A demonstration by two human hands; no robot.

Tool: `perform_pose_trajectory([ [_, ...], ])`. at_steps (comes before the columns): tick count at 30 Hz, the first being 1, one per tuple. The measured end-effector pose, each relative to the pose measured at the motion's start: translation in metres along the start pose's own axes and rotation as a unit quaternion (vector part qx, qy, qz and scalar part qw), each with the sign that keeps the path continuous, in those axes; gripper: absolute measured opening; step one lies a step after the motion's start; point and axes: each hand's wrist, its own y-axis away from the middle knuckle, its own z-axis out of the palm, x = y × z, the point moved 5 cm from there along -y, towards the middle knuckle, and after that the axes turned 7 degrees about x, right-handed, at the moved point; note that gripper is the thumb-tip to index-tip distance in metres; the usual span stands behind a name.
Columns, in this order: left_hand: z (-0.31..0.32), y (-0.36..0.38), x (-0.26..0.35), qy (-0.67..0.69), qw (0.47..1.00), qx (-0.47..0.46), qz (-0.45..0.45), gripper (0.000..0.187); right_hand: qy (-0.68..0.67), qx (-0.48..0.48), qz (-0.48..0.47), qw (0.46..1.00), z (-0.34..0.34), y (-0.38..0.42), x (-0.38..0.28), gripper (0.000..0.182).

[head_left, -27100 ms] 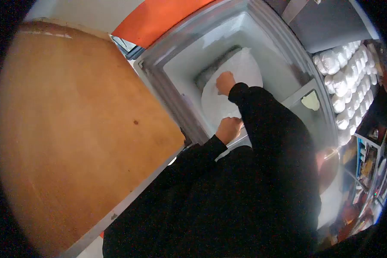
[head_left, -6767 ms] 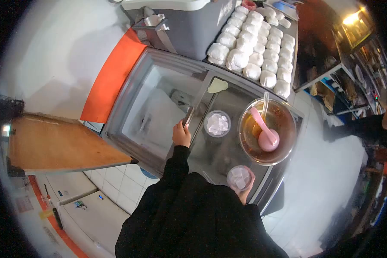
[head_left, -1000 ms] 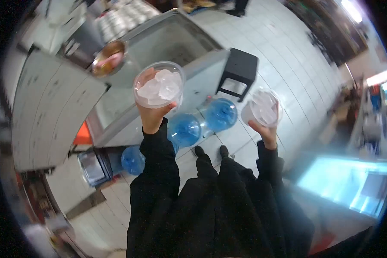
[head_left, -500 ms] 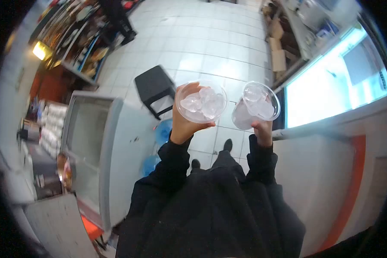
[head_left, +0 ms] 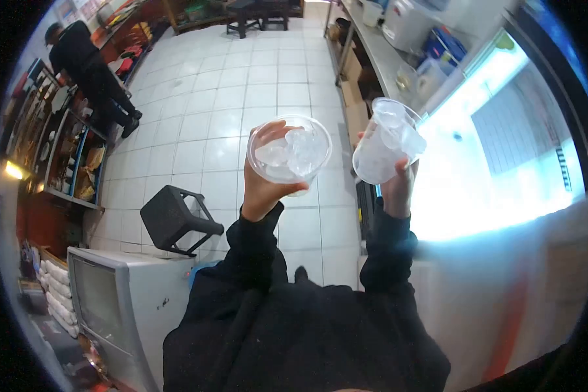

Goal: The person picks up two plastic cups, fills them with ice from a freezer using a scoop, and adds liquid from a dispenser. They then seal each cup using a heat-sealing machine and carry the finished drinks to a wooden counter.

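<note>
In front of me my left hand (head_left: 262, 191) is wrapped round a clear plastic cup (head_left: 312, 178), its open top turned toward me. Chunks of ice (head_left: 294, 153) lie inside that cup. My right hand (head_left: 398, 186) grips another clear plastic cup (head_left: 370, 157), which tilts toward the right. Ice pieces (head_left: 398, 134) fill this one up to the rim. The two cups are apart, held up above the tiled floor. Most of the right hand's fingers are hidden behind its cup.
A black stool (head_left: 170, 219) stands on the tiled floor (head_left: 225, 140) at left, near a grey-white chest freezer (head_left: 157, 300). At right is a brightly lit display case (head_left: 496, 150), with a metal counter (head_left: 379, 52) beyond. A person in black (head_left: 88, 72) stands at the far-left shelves.
My view has tilted up and swung, showing more of the room and the person at far left. The stool and freezer sit lower in view. Both hands still hold their cups.
</note>
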Motion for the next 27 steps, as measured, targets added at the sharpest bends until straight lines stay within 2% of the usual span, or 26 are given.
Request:
perform_pose_trajectory([
  [1,-0.005,-0.025,-0.011,-0.047,0.998,-0.006,0.03,0.094,-0.006,0.002,-0.049,0.999,-0.008,-0.028,0.022,0.093],
  [2,-0.01,-0.046,-0.015,-0.093,0.994,-0.013,0.061,0.093,-0.014,-0.012,-0.05,0.999,0.001,-0.05,0.036,0.093],
  [4,-0.023,-0.089,-0.038,-0.109,0.992,0.019,0.059,0.095,0.027,-0.014,-0.083,0.996,0.012,-0.097,0.068,0.093],
  [6,-0.051,-0.126,-0.067,-0.157,0.983,0.061,0.076,0.096,0.001,-0.011,-0.058,0.998,0.015,-0.125,0.114,0.092],
  [7,-0.07,-0.153,-0.103,-0.179,0.981,0.039,0.058,0.094,0.031,0.017,-0.017,0.999,0.0,-0.148,0.162,0.097],
  [9,-0.096,-0.182,-0.143,-0.082,0.996,0.009,-0.031,0.09,0.059,0.058,0.039,0.996,-0.005,-0.174,0.214,0.1],
  [10,-0.107,-0.195,-0.159,-0.102,0.992,0.018,-0.065,0.088,0.111,0.047,0.055,0.991,-0.019,-0.178,0.246,0.098],
  [11,-0.114,-0.206,-0.186,-0.055,0.995,0.042,-0.077,0.09,0.164,0.035,0.07,0.983,-0.025,-0.185,0.27,0.095],
  [12,-0.125,-0.215,-0.208,-0.064,0.995,0.025,-0.066,0.093,0.204,0.031,0.063,0.976,-0.034,-0.196,0.286,0.093],
  [13,-0.123,-0.235,-0.211,-0.095,0.994,0.014,-0.057,0.095,0.244,0.027,0.056,0.968,-0.034,-0.21,0.295,0.091],
  [14,-0.117,-0.255,-0.232,-0.096,0.993,0.007,-0.062,0.095,0.215,0.059,0.056,0.973,-0.022,-0.227,0.286,0.09],
  [16,-0.12,-0.287,-0.267,-0.135,0.984,0.066,-0.098,0.096,0.268,0.107,0.065,0.955,-0.036,-0.245,0.304,0.089],
  [18,-0.118,-0.328,-0.318,-0.173,0.98,0.017,-0.1,0.095,0.315,0.15,0.061,0.935,-0.065,-0.279,0.333,0.089],
  [20,-0.111,-0.383,-0.362,-0.207,0.973,-0.029,-0.096,0.093,0.241,0.248,0.075,0.935,-0.098,-0.311,0.367,0.085],
  [23,-0.094,-0.462,-0.421,-0.152,0.983,-0.046,-0.093,0.093,0.304,0.248,0.034,0.919,-0.12,-0.405,0.409,0.082],
  [24,-0.087,-0.486,-0.441,-0.152,0.982,-0.038,-0.106,0.093,0.338,0.243,0.021,0.909,-0.122,-0.439,0.419,0.082],
  [26,-0.072,-0.551,-0.467,-0.173,0.983,-0.002,-0.068,0.094,0.308,0.225,0.001,0.924,-0.122,-0.524,0.448,0.083],
  [27,-0.083,-0.561,-0.504,-0.178,0.978,0.023,-0.104,0.093,0.322,0.199,-0.026,0.925,-0.116,-0.557,0.453,0.082],
])
